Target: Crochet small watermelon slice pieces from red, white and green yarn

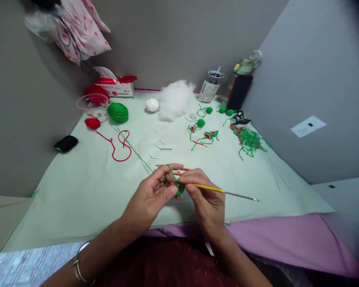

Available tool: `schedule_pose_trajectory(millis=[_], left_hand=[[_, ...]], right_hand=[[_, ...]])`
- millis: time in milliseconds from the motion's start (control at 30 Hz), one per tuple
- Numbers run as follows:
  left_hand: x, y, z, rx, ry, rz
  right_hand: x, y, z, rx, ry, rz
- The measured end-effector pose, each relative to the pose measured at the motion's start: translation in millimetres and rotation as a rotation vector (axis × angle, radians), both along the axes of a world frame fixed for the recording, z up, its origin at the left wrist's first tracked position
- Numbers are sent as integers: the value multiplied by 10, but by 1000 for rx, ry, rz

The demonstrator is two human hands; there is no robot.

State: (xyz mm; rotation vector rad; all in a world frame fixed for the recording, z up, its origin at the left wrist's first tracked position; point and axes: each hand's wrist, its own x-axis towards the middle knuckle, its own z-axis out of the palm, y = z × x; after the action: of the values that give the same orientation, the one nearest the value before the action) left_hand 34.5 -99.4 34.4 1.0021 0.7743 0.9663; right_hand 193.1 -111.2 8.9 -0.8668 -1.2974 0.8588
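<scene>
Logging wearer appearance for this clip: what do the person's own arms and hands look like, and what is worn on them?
Both forearms are bare, no sleeves and no gloves. The left hand has thin silver bangles at its wrist. The right hand shows no jewellery or markings.

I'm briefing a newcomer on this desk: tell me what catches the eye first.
At the near edge, the left hand and right hand meet over a small green crochet piece, the right holding a yellow-handled hook. Behind, a green yarn ball sits left and white stuffing centre.
</scene>
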Motion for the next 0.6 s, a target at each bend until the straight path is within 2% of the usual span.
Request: schedule_pose_trajectory(millis=[133, 400, 600], left_hand=[[-22, 24, -1, 25, 25, 2], [24, 10, -43, -109, -29, 61], [18, 54, -60, -161, -85, 76]], right_hand=[[15, 33, 46, -96, 15, 78], [-40, 41, 59, -107, 99, -51], [-80, 44, 33, -221, 199, -6]])
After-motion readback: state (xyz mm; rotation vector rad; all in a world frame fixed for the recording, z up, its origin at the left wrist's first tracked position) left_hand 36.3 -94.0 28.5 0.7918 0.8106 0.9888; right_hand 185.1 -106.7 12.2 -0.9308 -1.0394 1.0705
